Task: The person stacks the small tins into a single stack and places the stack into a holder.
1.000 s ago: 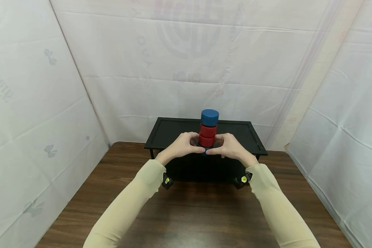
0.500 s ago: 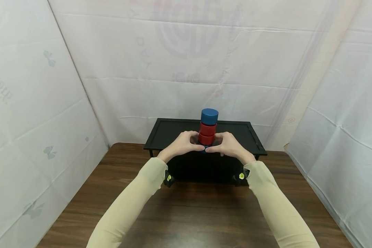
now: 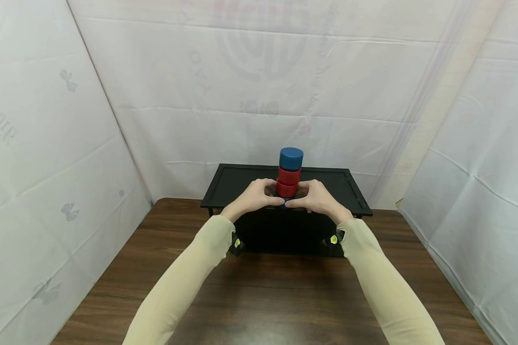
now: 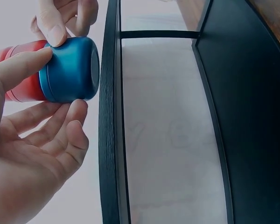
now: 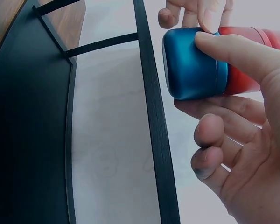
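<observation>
A stack of short metallic cylinders stands upright between my two hands in the head view: a blue cylinder (image 3: 291, 159) on top, a red section (image 3: 288, 176) and another red section (image 3: 287, 189) below it, and a blue bottom cylinder (image 4: 72, 70) lowest. My left hand (image 3: 255, 196) grips the lower part from the left, thumb in front and fingers behind. From the right, my right hand (image 3: 318, 197) grips it the same way. Both thumbs press the blue bottom cylinder near its seam with the red. Its base is close to the front edge of the black rack; contact cannot be told.
The low black rack (image 3: 241, 184) with a raised rim and legs stands at the back of the brown wooden table (image 3: 280, 297). White printed sheets (image 3: 177, 86) hang behind and at both sides. Dark wrist cameras (image 3: 237, 244) sit below the sleeves.
Both hands and the stack have risen slightly together in the head view, with the grip unchanged. The rack has stayed in place.
</observation>
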Demonstrator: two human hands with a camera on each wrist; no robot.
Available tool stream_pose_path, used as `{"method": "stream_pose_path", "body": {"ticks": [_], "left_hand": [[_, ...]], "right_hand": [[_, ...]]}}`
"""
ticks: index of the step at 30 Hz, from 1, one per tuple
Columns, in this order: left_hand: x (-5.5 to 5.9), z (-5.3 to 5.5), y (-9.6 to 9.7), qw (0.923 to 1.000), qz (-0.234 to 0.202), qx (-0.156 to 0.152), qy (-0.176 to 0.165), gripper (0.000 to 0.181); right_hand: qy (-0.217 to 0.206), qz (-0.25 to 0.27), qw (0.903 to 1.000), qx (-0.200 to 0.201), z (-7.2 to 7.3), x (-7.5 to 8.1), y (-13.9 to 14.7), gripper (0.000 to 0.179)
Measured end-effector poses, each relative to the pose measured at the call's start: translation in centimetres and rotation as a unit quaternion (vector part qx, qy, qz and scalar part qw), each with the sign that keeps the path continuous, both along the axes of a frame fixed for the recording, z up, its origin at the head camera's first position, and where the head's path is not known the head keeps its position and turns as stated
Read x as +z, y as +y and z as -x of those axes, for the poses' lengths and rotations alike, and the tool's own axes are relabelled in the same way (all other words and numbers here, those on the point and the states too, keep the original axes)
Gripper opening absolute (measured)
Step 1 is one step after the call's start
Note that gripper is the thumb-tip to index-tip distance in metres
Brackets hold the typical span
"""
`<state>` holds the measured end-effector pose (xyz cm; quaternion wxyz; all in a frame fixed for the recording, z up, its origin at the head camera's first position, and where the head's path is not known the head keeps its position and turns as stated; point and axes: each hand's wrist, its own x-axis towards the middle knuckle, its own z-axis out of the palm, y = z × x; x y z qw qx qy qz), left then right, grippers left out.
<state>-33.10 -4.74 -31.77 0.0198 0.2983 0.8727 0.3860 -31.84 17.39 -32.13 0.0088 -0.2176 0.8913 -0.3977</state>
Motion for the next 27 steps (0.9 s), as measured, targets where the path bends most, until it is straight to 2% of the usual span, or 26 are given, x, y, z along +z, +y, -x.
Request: {"method": "stream_pose_path", "body": {"ticks": [9,27], "left_hand": [[0.14,0.36,0.15,0.9999,0.001,0.007,-0.007,0.051],[-0.37,0.94,0.36,0.9999,0.006,0.007,-0.013,0.051]], "right_hand": [[-0.002,-0.008,0.9999,-0.011,0.34,0.19,-0.11,0.055],[-0.002,-0.019,0.9996,-0.021,0.81,-0.11,0.02,0.058]]}}
